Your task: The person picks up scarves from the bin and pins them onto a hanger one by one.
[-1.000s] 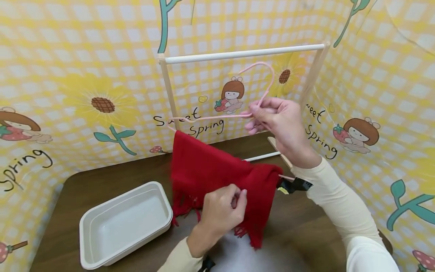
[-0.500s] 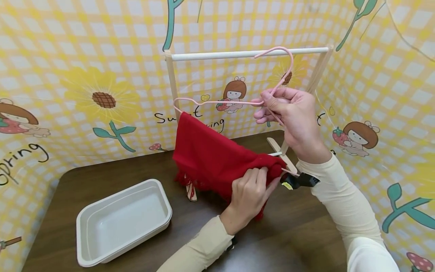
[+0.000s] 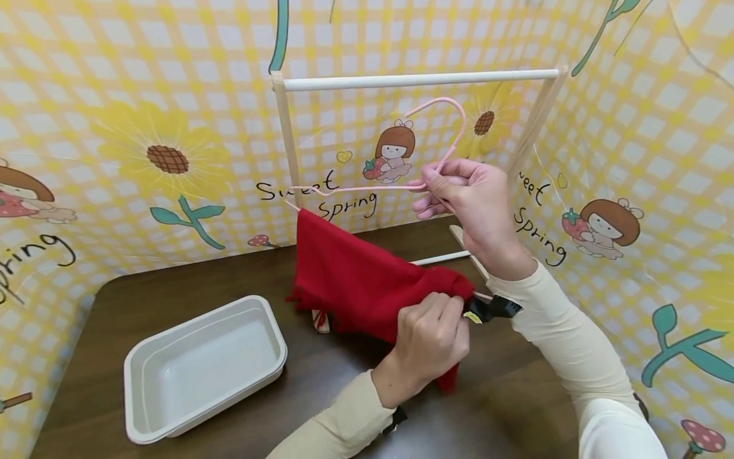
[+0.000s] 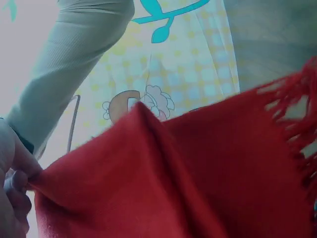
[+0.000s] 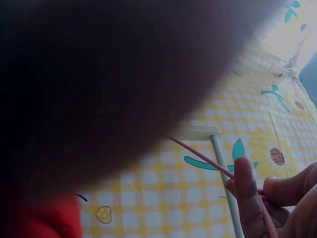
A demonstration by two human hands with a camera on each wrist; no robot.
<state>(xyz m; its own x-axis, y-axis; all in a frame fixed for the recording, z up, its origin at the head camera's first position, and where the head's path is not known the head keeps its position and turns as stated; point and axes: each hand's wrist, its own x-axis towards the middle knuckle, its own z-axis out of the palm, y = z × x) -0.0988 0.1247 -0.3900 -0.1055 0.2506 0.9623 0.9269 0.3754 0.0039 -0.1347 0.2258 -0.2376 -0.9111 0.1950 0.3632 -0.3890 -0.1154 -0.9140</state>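
right hand (image 3: 478,204) has lowered the pink hanger (image 3: 373,189) it pinches; left hand (image 3: 429,336) pinches the red fringed scarf (image 3: 355,280) at four o'clock, its drape seemingly uneven.

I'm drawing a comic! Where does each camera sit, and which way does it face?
Head: on the head, facing forward and down at a red cloth, pink hanger, left hand, right hand and sleeves.
Left wrist: on that wrist, facing the red cloth; the left hand pinches it, a sleeve shows.
Right wrist: on that wrist, facing the right hand pinching the pink hanger, rack beyond; dark blur unclear.
Shared: head and right wrist show the pink hanger.
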